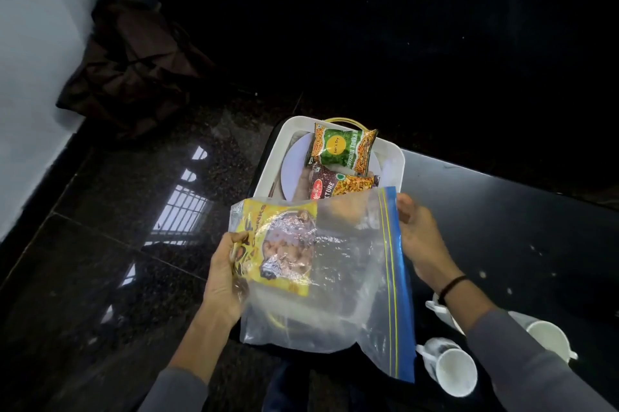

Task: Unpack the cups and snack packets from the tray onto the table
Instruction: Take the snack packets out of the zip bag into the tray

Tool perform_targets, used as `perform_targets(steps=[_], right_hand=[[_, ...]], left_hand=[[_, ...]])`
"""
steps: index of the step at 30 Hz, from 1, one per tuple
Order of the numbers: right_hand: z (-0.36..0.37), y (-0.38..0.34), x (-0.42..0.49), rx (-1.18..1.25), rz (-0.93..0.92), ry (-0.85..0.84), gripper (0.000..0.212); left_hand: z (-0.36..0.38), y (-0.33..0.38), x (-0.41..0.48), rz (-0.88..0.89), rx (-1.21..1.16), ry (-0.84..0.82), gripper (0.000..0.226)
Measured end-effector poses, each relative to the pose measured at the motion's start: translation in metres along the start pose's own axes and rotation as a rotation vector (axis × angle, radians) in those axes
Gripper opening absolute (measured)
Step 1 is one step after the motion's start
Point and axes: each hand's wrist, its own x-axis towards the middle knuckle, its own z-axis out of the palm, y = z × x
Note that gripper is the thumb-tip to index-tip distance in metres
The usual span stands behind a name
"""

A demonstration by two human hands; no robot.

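The one camera sits on my head, looking forward and steeply down, close over my hands. Its wide angle bends the table (502, 210) edge on my right and takes in the floor (117, 227) on my left.

"Let's Try" in a yellow circle on the green snack packet (341, 151), "...XTURE" in white letters on the brown packet (338, 187), partly legible "CHUNKS" on the yellow packet (278, 244) inside the clear bag, other print too blurred to read
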Motion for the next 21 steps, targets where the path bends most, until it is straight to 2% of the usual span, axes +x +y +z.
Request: perform_targets(steps=[3,6,9,12,14,15,18,19,21], right_hand=[[-0.011,0.0,-0.017,-0.023,-0.053,0.183,0.017],[-0.023,-0.007,-0.04,0.09,-0.168,0.217,0.008],[-0.022,-0.013,-0.057,0.142,-0.191,0.097,0.012],[-0.012,-0.019,-0.066,0.205,-0.094,-0.193,0.018],[0.001,-0.022,-0.065,0.152,0.006,-0.342,0.058],[0.01,-0.024,-0.064,0.11,0.048,-0.363,0.064],[0.036,-0.03,-0.057,0.009,0.106,-0.381,0.037],[0.043,-0.031,-0.056,-0.002,0.1,-0.406,0.039],[0.052,-0.029,-0.057,0.025,0.157,-0.38,0.055]], left_hand=[[0.003,-0.003,0.001,0.008,-0.018,-0.009,0.032],[0.01,-0.004,-0.001,0.017,-0.032,0.01,0.041],[0.016,-0.005,-0.001,0.034,-0.045,0.026,0.042],[0.022,-0.006,-0.003,0.016,-0.047,0.006,0.043],[0.027,-0.008,-0.004,0.012,-0.015,-0.013,0.047],[0.029,-0.009,-0.003,0.013,0.007,-0.021,0.049],[0.036,-0.013,-0.005,0.037,0.07,-0.031,0.057],[0.038,-0.014,-0.006,0.046,0.106,-0.03,0.057],[0.04,-0.015,-0.008,0.052,0.193,-0.006,0.053]])
